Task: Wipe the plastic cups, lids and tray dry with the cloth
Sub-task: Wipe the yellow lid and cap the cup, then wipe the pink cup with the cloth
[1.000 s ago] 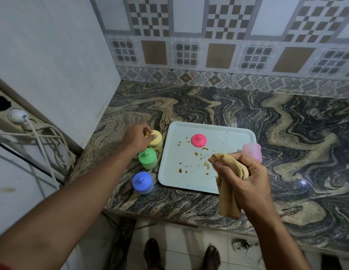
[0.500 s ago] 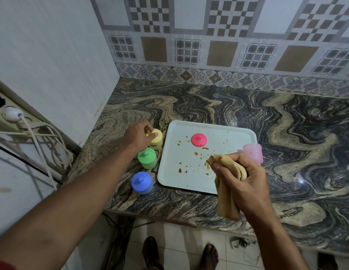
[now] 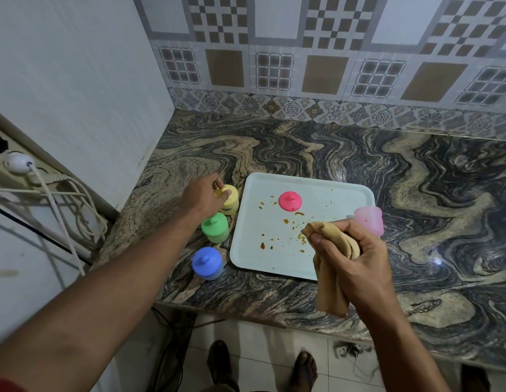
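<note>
A pale tray (image 3: 274, 258) lies on the marble counter, flecked with brown crumbs. A pink lid (image 3: 290, 200) rests on it. Left of the tray stand three lidded cups in a row: yellow (image 3: 231, 203), green (image 3: 215, 227) and blue (image 3: 207, 263). My left hand (image 3: 202, 198) pinches the knob of the yellow cup's lid. My right hand (image 3: 356, 261) is closed around a bunched tan cloth (image 3: 331, 278) above the tray's right front corner. A pink cup (image 3: 369, 220) sits at the tray's right edge, partly behind my fingers.
The marble counter (image 3: 415, 193) meets a white wall on the left and a tiled backsplash behind. Its front edge runs just below the tray. White cables and a plug (image 3: 18, 162) hang at the far left. My feet show on the floor tiles below.
Both hands have held nearly still. The left hand stays on the yellow cup's lid and the right hand keeps the cloth above the tray.
</note>
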